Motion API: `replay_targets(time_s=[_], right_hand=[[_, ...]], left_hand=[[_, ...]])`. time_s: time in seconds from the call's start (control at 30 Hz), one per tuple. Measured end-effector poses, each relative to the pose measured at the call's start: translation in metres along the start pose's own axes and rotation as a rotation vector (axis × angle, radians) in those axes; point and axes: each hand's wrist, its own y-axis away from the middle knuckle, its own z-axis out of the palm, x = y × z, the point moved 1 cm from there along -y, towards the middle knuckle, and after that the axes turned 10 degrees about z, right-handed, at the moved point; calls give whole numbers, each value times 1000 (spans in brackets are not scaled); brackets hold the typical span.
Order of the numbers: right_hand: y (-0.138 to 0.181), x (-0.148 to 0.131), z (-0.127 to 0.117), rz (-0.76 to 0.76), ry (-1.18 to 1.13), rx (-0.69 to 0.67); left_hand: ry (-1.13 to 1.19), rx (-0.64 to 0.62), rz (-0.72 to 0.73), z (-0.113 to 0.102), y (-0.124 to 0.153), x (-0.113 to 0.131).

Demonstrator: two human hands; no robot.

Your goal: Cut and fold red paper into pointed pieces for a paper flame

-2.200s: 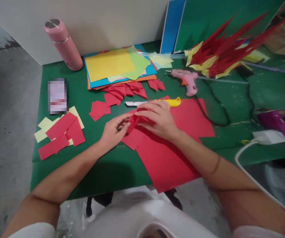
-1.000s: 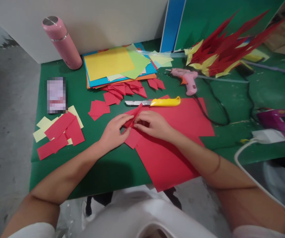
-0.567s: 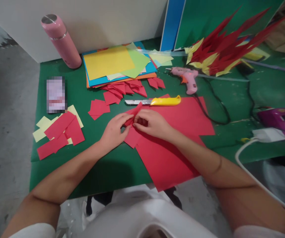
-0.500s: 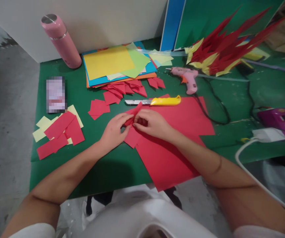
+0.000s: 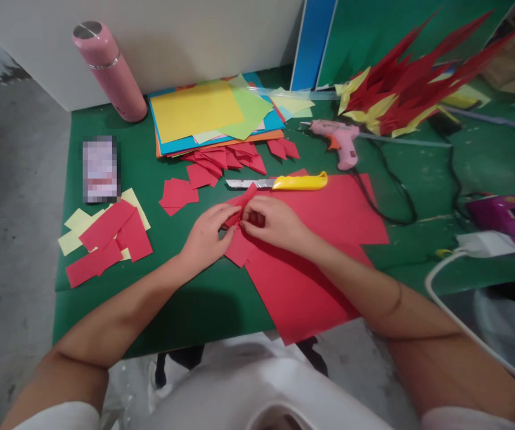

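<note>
A small folded piece of red paper (image 5: 247, 197) is pinched between both my hands, its pointed end sticking up. My left hand (image 5: 208, 234) grips it from the left, thumb and fingers closed. On its other side my right hand (image 5: 273, 221) holds it with curled fingertips. Beneath them lies a small red square (image 5: 238, 249), overlapping large red sheets (image 5: 302, 292). Just beyond my hands rests a utility knife (image 5: 300, 182) with a yellow handle and its blade out, pointing left. Part of the folded piece is hidden by my fingers.
Behind are stacked coloured sheets (image 5: 195, 113), folded red pieces (image 5: 226, 160), a pink glue gun (image 5: 340, 138) with a black cord and a red spiky paper shape (image 5: 401, 89). To the left stand a pink flask (image 5: 116, 83), a blurred-out phone-like object (image 5: 100, 170) and paper strips (image 5: 107, 227).
Both hands stay almost in place on the folded red paper. The view has shifted very slightly; nothing on the table has visibly moved.
</note>
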Motion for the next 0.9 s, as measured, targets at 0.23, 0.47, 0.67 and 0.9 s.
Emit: replay_targets(time_s=[0.23,0.47,0.67,0.9], right_hand=[[-1,-1,-1,39,-11,-20],[0,-1,-3,50,-14,-37],[0,-2,-3,62,-21,-38],[-2,0,-3,86,-37,-51]], left_hand=[[-34,-43,-32,-1,0,2],[-29,-41,-24,-1,0,2],[-26,-41,-27,-1,0,2],[-289,-37,52,-7,-1,14]])
